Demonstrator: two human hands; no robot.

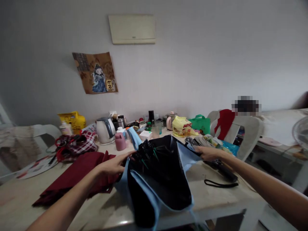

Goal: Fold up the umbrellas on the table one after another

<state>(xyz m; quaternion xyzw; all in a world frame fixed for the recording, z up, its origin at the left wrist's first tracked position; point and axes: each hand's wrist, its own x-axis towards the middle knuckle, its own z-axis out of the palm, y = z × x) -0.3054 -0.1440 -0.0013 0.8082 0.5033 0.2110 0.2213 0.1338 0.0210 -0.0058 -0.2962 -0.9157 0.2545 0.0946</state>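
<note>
A folding umbrella (158,179), light blue outside and black inside, lies half collapsed on the table (216,195) in front of me, its ribs bunched near the far end. My left hand (115,165) grips the left edge of its canopy, fingers closed on the fabric. My right hand (208,153) holds the right edge of the canopy, fingers curled over it. The umbrella's black handle (225,171) and wrist strap (220,184) lie on the table under my right forearm.
A dark red cloth (74,176) lies left of the umbrella, a plaid cloth (77,144) behind it. A white kettle (105,130), pink bottle (119,141), cups, a yellow packet (182,126) and green bag (201,123) crowd the far edge. White chairs stand at both sides.
</note>
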